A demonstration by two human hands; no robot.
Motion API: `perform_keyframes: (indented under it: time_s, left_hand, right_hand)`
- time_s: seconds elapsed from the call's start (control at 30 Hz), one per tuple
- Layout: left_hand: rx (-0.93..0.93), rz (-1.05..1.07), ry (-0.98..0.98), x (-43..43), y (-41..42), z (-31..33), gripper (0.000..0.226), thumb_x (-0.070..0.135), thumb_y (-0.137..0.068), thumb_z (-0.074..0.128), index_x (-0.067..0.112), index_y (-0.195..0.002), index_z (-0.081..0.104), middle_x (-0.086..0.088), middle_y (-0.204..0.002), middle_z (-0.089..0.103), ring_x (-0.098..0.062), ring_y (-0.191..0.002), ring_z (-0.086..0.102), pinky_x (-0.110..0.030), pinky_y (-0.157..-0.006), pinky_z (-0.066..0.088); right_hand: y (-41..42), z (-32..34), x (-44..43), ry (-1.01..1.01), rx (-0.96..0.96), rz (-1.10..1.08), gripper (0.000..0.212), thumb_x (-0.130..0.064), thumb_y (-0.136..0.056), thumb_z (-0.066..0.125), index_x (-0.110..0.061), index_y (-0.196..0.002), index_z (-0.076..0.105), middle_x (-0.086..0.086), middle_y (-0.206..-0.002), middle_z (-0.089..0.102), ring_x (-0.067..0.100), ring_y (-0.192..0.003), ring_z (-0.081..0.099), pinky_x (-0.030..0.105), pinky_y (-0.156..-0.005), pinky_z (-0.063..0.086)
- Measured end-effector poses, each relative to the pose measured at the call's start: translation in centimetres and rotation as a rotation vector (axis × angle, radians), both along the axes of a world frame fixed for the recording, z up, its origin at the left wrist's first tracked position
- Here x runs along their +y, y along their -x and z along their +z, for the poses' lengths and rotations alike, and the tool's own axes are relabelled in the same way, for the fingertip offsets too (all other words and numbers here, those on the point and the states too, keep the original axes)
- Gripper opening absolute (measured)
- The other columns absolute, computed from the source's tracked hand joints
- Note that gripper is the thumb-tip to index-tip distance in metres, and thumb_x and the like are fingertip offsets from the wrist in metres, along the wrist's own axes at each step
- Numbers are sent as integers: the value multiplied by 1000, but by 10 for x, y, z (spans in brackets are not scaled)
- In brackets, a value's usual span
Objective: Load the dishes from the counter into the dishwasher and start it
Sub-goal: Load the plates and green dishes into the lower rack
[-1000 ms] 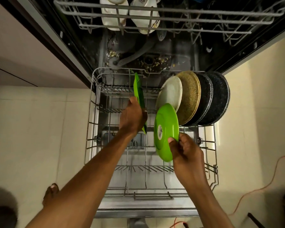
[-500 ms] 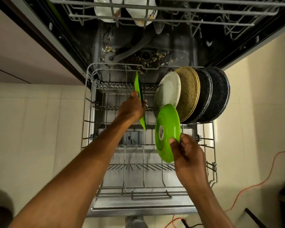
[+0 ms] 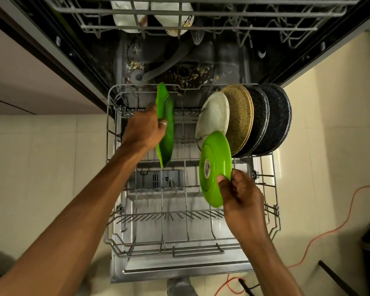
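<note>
The left hand [image 3: 144, 130] is clenched on the rim of a green dish [image 3: 166, 124], fingers curled over its left edge, a ring showing on one finger. The dish stands on edge, long and narrow, running away from and back toward the person on either side of that grip, over the left part of the lower rack [image 3: 179, 251]. Whether its bottom edge touches the wires cannot be told.

The right hand [image 3: 241, 197] pinches a green plate [image 3: 215, 167] at its lower right rim, thumb pressed on the underside, where a round sticker shows. The plate rises on edge up and left from that grip. Just beyond it, a white plate [image 3: 214, 116] stands in the rack, its lower part covered by the green one. Right of the white plate, a tan plate [image 3: 240, 118] and two dark plates [image 3: 260, 120] lean in a row.

Between the two grips, lower down, a grey dispenser [image 3: 156, 180] sits in the open door. Far beyond both hands, white cups [image 3: 128, 18] hang in the upper rack [image 3: 201, 28]. An orange cord [image 3: 329, 229] trails on the floor right of the right hand.
</note>
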State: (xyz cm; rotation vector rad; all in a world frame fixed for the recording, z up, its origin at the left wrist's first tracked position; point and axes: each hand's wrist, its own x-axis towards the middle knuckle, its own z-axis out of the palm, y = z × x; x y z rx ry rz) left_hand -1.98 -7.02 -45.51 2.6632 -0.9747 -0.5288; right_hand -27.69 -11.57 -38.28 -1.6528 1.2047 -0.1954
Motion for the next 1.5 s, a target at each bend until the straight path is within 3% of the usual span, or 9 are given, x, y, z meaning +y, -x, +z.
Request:
perform_keyframes:
  time_s: [0.07,0.2,0.33,0.7,0.87,1.0,1.23,1.33,1.5]
  left_hand:
    - [-23,2,-11,5,-2,4,39,32,-101,56,1,-124,50,-20,-90,68,-37,-82,68,-40,-66,48]
    - [20,-29,21,2,14,-1,36,30,-102,54,2,-124,49,-4,-74,55,-26,-71,64,-32,-61,43]
    - [-22,-20,32,-2,26,-10,42,29,-101,54,-1,-130,46,-18,-92,71,-34,-81,70,-39,-67,51]
    - [19,-25,91,-17,29,-26,32,27,-101,52,2,-122,49,-16,-87,71,-36,-81,71,-38,-68,52]
    - [47,22,85,-24,31,-31,32,27,-103,49,3,-124,47,-18,-89,70,-37,-83,68,-37,-67,47]
    - [137,33,33,-25,20,-30,33,34,-103,50,8,-122,47,-16,-87,67,-34,-72,67,-42,-64,57]
    - [176,47,34,-26,15,-32,30,34,-103,51,8,-118,49,-6,-76,58,-27,-65,66,-35,-57,54]
    - [113,47,62,-21,22,-35,34,33,-102,52,7,-124,48,-13,-78,61,-35,-74,66,-42,-63,56]
    - [55,63,152,-10,37,-40,35,28,-102,52,4,-126,47,-21,-87,68,-38,-78,67,-44,-66,54]
  right_hand:
    - [-2,-1,3,5,3,7,20,-20,-101,57,-12,-83,60,14,-73,63,33,-66,57,42,-54,46]
    - [-3,-3,8,-16,3,5,17,-22,-101,58,-13,-87,62,11,-76,67,32,-69,62,46,-60,52]
    - [-3,-3,9,-13,10,29,17,-23,-101,58,-14,-88,63,10,-75,67,31,-68,62,46,-60,52]
    - [1,-5,7,-30,-2,28,19,-22,-101,57,-15,-84,60,11,-71,64,31,-64,58,46,-55,49]
    - [3,-6,4,-18,-2,26,21,-21,-101,58,-16,-81,59,9,-69,61,15,-53,51,36,-50,45]
    - [6,-8,2,-48,-9,20,16,-23,-101,57,-16,-87,62,11,-76,66,26,-63,60,45,-58,52]
    - [11,-6,4,-58,-38,-10,22,-17,-101,58,-19,-80,56,-1,-60,52,3,-50,41,19,-46,36]
    - [11,-7,6,-62,-33,-14,24,-18,-101,58,-20,-77,55,-10,-56,48,3,-47,39,16,-46,33]
    - [4,-2,6,-36,-22,4,22,-18,-101,58,-20,-80,57,5,-62,57,4,-48,44,18,-44,36]
